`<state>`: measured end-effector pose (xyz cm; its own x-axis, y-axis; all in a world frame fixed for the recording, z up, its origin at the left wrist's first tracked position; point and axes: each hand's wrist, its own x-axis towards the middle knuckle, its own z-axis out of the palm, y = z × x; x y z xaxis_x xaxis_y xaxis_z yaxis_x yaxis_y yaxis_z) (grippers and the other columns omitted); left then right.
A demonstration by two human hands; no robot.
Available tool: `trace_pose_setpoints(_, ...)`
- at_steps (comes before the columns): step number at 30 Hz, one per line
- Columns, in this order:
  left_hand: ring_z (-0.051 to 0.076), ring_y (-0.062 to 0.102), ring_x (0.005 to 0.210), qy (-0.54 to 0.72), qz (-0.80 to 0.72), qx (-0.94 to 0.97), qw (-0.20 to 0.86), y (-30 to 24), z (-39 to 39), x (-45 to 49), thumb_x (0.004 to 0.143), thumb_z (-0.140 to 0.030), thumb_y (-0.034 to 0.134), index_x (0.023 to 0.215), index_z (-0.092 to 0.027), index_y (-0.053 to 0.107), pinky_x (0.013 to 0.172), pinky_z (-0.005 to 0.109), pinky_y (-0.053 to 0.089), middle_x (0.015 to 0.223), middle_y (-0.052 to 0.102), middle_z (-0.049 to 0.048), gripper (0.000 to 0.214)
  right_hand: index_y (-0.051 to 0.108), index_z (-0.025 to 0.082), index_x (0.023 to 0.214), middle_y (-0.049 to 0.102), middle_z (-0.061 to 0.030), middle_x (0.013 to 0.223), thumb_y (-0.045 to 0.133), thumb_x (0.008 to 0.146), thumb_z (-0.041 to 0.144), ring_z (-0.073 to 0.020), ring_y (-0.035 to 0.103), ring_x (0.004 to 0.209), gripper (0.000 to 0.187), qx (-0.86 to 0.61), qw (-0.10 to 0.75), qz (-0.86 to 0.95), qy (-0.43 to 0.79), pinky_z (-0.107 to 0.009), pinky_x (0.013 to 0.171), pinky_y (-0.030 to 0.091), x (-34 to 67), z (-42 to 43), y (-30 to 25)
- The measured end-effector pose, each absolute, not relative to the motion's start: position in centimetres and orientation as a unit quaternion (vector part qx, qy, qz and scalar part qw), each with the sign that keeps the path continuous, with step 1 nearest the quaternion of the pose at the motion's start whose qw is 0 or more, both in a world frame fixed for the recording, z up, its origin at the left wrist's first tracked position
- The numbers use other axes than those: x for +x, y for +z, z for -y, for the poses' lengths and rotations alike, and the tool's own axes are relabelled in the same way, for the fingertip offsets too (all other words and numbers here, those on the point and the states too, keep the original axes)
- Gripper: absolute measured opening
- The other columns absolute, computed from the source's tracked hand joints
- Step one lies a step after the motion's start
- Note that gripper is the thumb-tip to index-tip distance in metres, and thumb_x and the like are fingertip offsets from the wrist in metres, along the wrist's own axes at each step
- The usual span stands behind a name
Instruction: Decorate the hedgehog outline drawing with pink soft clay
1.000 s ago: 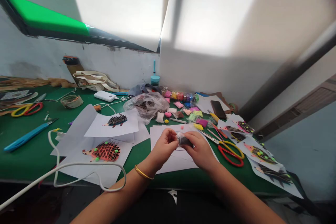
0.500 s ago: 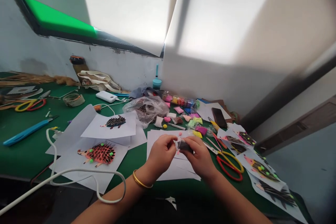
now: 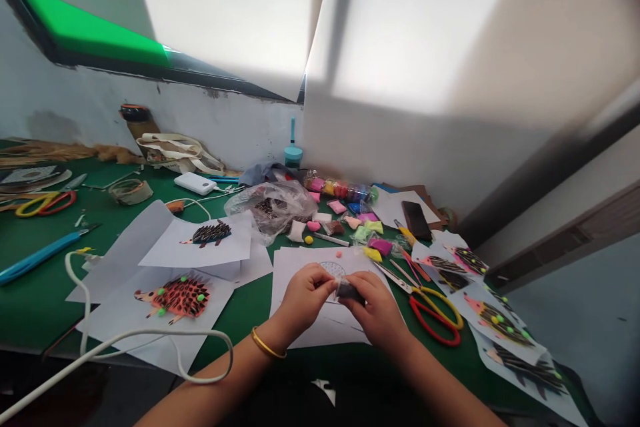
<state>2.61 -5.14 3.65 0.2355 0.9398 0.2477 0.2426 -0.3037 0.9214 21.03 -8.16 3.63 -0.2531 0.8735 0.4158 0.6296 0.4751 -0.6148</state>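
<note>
L hand (image 3: pixel 303 300) & R hand (image 3: pixel 377 310) are both closed in narrow pinches, close together over the sheet, holding a small dark lump in clear plastic wrap (image 3: pixel 349 290) btwn them. The lump's long axis runs roughly L–R across the view, dipping slightly to the R; can't tell which end is its front, as fingers cover part of it. Loose plastic sticks up at its L end, near the L fingertips.

Under the hands: white paper sheets (image 3: pixel 300 267) on a green desk (image 3: pixel 250 310), w/ a small dotted circle drawing (image 3: pixel 331 270) just above the lump. A tiny pink clay ball (image 3: pixel 340 253) sits on the paper nearby. Gold bangle (image 3: pixel 265 343) on L wrist.

R of the hands: red-&-yellow-handled scissors (image 3: pixel 435 320), blades pointing up-L twd the clay pkts. Further R: paper hedgehog crafts (image 3: pixel 497 323) overlap in a loose row. L of the hands: hedgehog w/ pink body & dark spines (image 3: pixel 175 297), plus a smaller dark one (image 3: pixel 210 233), each on white paper. Along the back: clay pkts in assorted colours (image 3: pixel 367 227), a row of clay tubs (image 3: pixel 340 188), clear plastic bag (image 3: pixel 270 207), white power bank (image 3: pixel 195 183). Far L: blue craft knife (image 3: pixel 37 257). White cable (image 3: pixel 150 337) loops across the front.
</note>
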Motion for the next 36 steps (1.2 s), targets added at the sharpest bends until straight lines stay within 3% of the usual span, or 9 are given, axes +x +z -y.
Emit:
trace_pose_setpoints(6, 0.018, 0.056, 0.081, 0.427, -0.444, 0.712, 0.336, 3.6, 6.0, 0.9, 0.086, -0.025, 0.061, 0.071, -0.021, 0.062, 0.075, 0.031, 0.042, 0.079, 0.059, 0.0017, 0.016, 0.067, 0.024, 0.102, 0.067, -0.0058, 0.097, 0.067, 0.088, 0.029, -0.0245, 0.060, 0.093, 0.014, -0.489, 0.367, 0.774, 0.162, -0.039, 0.082, 0.050, 19.1, 8.5, 3.7)
trace_pose_setpoints(11, 0.020, 0.058, 0.087, 0.401, -0.429, 0.727, 0.355, 4.0, 6.4, -1.0, 0.088, -0.030, 0.061, 0.077, -0.022, 0.070, 0.081, 0.032, 0.042, 0.084, 0.063, 0.0031, 0.016, 0.066, 0.023, 0.108, 0.067, -0.0068, 0.100, 0.067, 0.088, 0.029, -0.0250, 0.059, 0.094, 0.020, -0.491, 0.363, 0.782, 0.125, -0.040, 0.082, 0.050, 17.7, 9.3, 3.6)
trace_pose_setpoints(19, 0.017, 0.053, 0.069, 0.371, -0.465, 0.670, 0.445, 3.8, 5.1, -0.9, 0.081, -0.031, 0.063, 0.065, -0.020, 0.060, 0.066, 0.029, 0.040, 0.070, 0.058, 0.0004, 0.021, 0.066, 0.024, 0.108, 0.067, -0.0071, 0.099, 0.067, 0.088, 0.028, -0.0248, 0.060, 0.092, 0.021, -0.478, 0.351, 0.796, 0.118, -0.039, 0.079, 0.050, 17.8, 8.5, 3.4)
trace_pose_setpoints(27, 0.020, 0.052, 0.082, 0.428, -0.425, 0.730, 0.319, 3.2, 4.0, 0.4, 0.091, -0.030, 0.053, 0.074, -0.021, 0.059, 0.076, 0.033, 0.038, 0.082, 0.057, 0.0037, 0.020, 0.065, 0.024, 0.106, 0.069, -0.0060, 0.100, 0.067, 0.087, 0.029, -0.0247, 0.062, 0.093, 0.019, -0.527, 0.315, 0.781, 0.112, -0.038, 0.081, 0.050, 20.1, 7.8, 2.7)
trace_pose_setpoints(31, 0.018, 0.049, 0.074, 0.445, -0.454, 0.640, 0.432, 3.5, 3.1, 0.5, 0.094, -0.039, 0.046, 0.071, -0.021, 0.051, 0.070, 0.031, 0.038, 0.073, 0.053, 0.0017, 0.030, 0.058, 0.020, 0.116, 0.069, -0.0078, 0.104, 0.064, 0.085, 0.033, -0.0246, 0.065, 0.092, 0.034, -0.616, 0.311, 0.720, 0.083, -0.036, 0.077, 0.050, 22.5, 5.3, 1.6)
trace_pose_setpoints(36, 0.013, 0.046, 0.065, 0.433, -0.408, 0.480, 0.646, 3.8, 3.4, 0.9, 0.087, -0.053, 0.056, 0.072, -0.019, 0.051, 0.065, 0.027, 0.038, 0.066, 0.049, -0.0015, 0.037, 0.061, 0.018, 0.103, 0.068, -0.0066, 0.088, 0.056, 0.084, 0.023, -0.0232, 0.063, 0.083, 0.020, -0.664, 0.246, 0.705, -0.023, -0.034, 0.073, 0.044, 25.0, 0.3, 0.3)
